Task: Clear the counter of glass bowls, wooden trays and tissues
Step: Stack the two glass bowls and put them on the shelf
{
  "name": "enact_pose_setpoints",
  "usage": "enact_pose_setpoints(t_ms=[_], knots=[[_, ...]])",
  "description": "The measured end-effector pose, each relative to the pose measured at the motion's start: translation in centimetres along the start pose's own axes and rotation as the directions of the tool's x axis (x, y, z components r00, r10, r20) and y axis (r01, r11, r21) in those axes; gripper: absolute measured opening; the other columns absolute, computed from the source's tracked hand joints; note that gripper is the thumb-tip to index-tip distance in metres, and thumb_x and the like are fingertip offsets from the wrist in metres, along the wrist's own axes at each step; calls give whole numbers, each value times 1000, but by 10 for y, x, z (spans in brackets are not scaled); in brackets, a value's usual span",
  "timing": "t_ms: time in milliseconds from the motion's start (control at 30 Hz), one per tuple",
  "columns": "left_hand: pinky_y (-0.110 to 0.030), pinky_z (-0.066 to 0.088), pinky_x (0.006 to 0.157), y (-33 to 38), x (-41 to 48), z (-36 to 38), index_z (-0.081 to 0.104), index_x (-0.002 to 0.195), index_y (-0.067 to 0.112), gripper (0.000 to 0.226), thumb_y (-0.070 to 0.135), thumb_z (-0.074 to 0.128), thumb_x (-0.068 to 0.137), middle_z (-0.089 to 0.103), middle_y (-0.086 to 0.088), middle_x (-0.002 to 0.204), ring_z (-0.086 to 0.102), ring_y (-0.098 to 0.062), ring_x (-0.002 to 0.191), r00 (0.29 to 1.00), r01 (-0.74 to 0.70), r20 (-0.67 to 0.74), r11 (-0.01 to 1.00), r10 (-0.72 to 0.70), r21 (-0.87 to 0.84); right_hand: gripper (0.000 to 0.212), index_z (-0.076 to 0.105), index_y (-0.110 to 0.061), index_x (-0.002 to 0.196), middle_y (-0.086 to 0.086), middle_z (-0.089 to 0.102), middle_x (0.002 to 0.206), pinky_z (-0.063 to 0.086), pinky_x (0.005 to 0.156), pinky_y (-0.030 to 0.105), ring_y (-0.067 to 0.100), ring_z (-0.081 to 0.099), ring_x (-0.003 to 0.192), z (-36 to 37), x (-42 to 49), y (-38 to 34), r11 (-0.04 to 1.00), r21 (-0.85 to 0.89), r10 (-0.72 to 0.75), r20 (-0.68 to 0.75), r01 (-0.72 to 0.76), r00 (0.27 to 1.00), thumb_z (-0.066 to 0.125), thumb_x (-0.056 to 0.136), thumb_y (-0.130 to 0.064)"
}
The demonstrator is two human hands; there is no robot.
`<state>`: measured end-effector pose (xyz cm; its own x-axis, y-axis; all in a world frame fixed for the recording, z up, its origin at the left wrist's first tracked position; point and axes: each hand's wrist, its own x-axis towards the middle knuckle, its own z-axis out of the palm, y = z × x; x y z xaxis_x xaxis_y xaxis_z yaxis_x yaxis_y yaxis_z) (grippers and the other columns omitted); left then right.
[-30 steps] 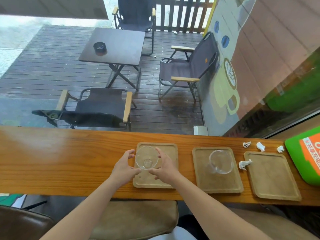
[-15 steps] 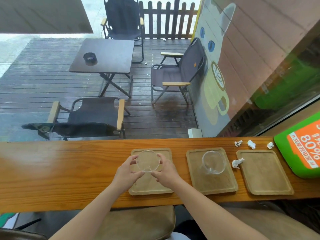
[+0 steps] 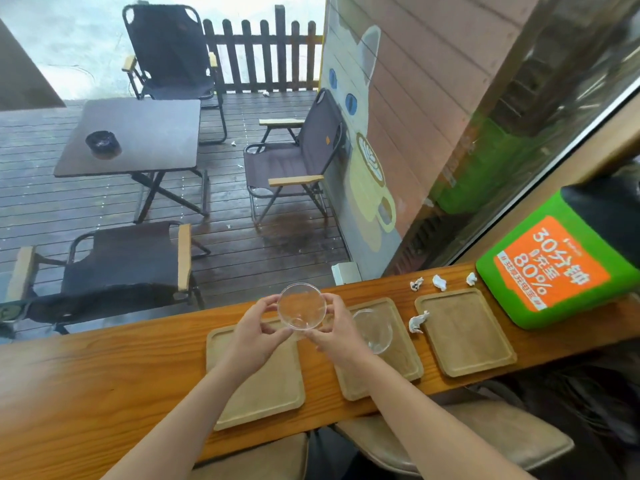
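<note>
I see an orange-brown counter [image 3: 86, 393] with darker grain streaks, pale tan wooden trays [image 3: 263, 393] and white tissues [image 3: 417, 322]; each glass bowl [image 3: 302, 311] is colourless. At the counter's right end the sign [image 3: 585, 308] is green, its panel [image 3: 561, 271] orange with white lettering.

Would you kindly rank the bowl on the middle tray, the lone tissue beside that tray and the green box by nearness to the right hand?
1. Bowl, on the middle tray, just right of the right hand.
2. Tissue, on the counter past that tray.
3. Green box, far right end.
</note>
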<state>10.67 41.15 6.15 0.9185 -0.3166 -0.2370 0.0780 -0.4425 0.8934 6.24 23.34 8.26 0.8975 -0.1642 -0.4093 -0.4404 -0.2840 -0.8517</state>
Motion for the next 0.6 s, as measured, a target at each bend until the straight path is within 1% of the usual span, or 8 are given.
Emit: enact_pose_setpoints(t_ms=[67, 133, 200, 267, 367, 467, 600], knots=[[-26, 59, 63, 15, 6, 6, 50, 133, 32, 61, 16, 80, 81, 59, 14, 120, 68, -18, 74, 1000, -31, -2, 999, 31, -36, 66, 39, -32, 133, -8, 51, 123, 60, 81, 34, 16, 64, 102, -14, 0, -6, 1000, 3, -12, -26, 12, 1000, 80, 82, -23], [-23, 58, 61, 29, 11, 12, 51, 128, 35, 60, 14, 80, 81, 60, 14, 119, 69, -13, 73, 998, -62, -11, 996, 61, -65, 66, 40, -31, 134, -6, 53, 125, 61, 79, 33, 16, 66, 98, -28, -1, -11, 999, 22, -26, -48, 27, 998, 81, 81, -24], [-23, 58, 62, 43, 14, 19, 52, 125, 38, 58, 14, 80, 81, 61, 14, 119, 69, -12, 72, 996, -91, -27, 992, 89, -84, 65, 41, -32, 132, -5, 54, 125, 61, 79, 34, 17, 67, 97, -43, -2, -15, 998, 27, -48, -61, 50, 997, 81, 81, -24], [-24, 59, 64, 57, 17, 28, 51, 125, 40, 58, 14, 80, 82, 61, 14, 120, 70, -12, 74, 992, -119, -45, 987, 115, -105, 63, 41, -35, 129, -5, 55, 124, 60, 79, 36, 18, 67, 97, -59, -3, -19, 996, 48, -69, -65, 72, 995, 81, 81, -23], [-26, 61, 69, 76, 20, 42, 51, 128, 39, 58, 15, 79, 83, 60, 13, 123, 71, -17, 79, 986, -159, -70, 977, 150, -141, 62, 40, -39, 124, -5, 55, 121, 60, 73, 29, 17, 68, 94, -83, -5, -24, 992, 54, -111, -87, 116, 990, 81, 80, -22], [-28, 61, 70, 91, 21, 56, 52, 128, 40, 58, 15, 78, 83, 59, 12, 124, 71, -23, 79, 979, -198, -78, 962, 186, -186, 65, 40, -38, 126, -6, 54, 122, 61, 70, 26, 14, 69, 90, -106, -9, -25, 989, 37, -137, -99, 141, 986, 83, 79, -25], [-27, 61, 69, 103, 19, 75, 53, 127, 44, 57, 18, 78, 83, 59, 13, 126, 71, -24, 81, 978, -208, -68, 953, 197, -219, 67, 38, -40, 128, -13, 53, 117, 61, 70, 24, 12, 68, 89, -128, -17, -16, 989, 33, -142, -113, 146, 983, 83, 78, -34]])
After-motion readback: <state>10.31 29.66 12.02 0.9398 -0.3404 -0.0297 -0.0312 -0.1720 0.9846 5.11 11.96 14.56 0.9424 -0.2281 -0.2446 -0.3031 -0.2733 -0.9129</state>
